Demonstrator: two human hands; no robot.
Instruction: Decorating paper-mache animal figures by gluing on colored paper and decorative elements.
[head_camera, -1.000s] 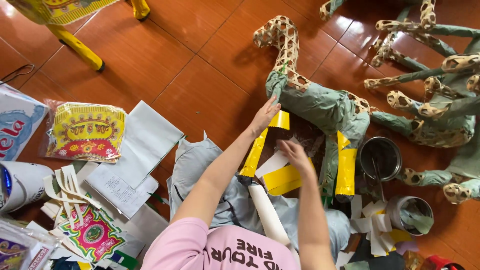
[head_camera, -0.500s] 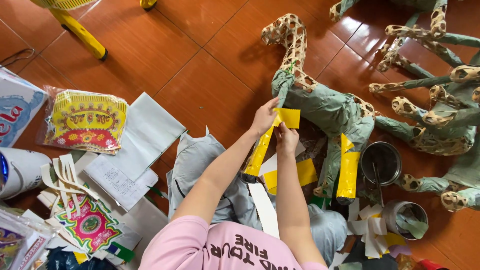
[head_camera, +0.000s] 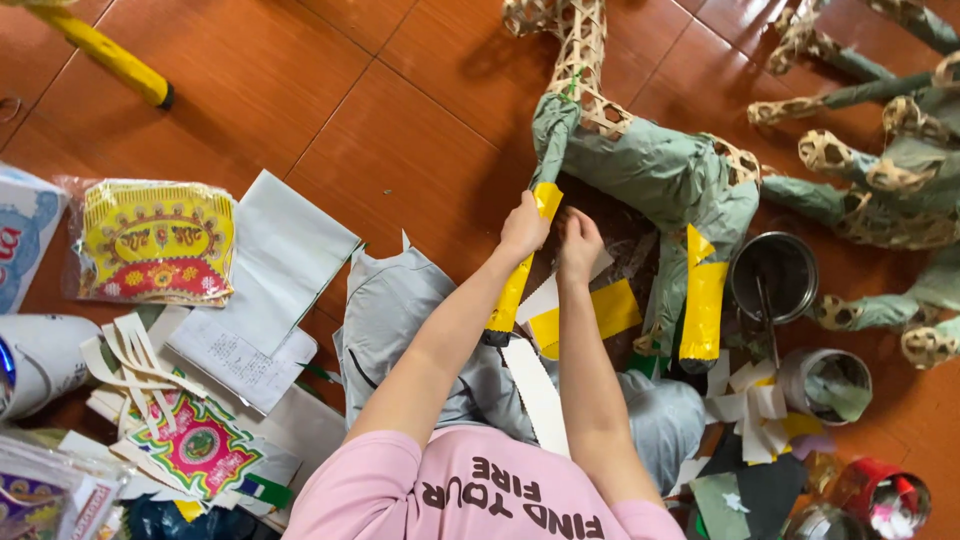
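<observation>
Head view | left hand (head_camera: 524, 228) pinching yellow paper strip (head_camera: 515, 285) against green-papered woven animal frame (head_camera: 640, 170) | right hand (head_camera: 578, 245), moved in from the loose sheets, pressing beside it, grip apparently closed | wrapping advancing.

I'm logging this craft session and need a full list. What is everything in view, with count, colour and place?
woven animal frame: one, tan cane partly covered in green paper, on the floor ahead
yellow paper strip: one, yellow, along the frame's front leg, under both hands
further woven frames: several, tan and green, far right
metal tin: one, grey, right of the frame
paper cup: one, white, below the tin
decorated paper packs: two seen, yellow, red and pink, left
white paper sheets: a few, left of the knee
tiled floor: red-brown
left hand: pinching the strip's top
right hand: beside it, on the same leg
</observation>
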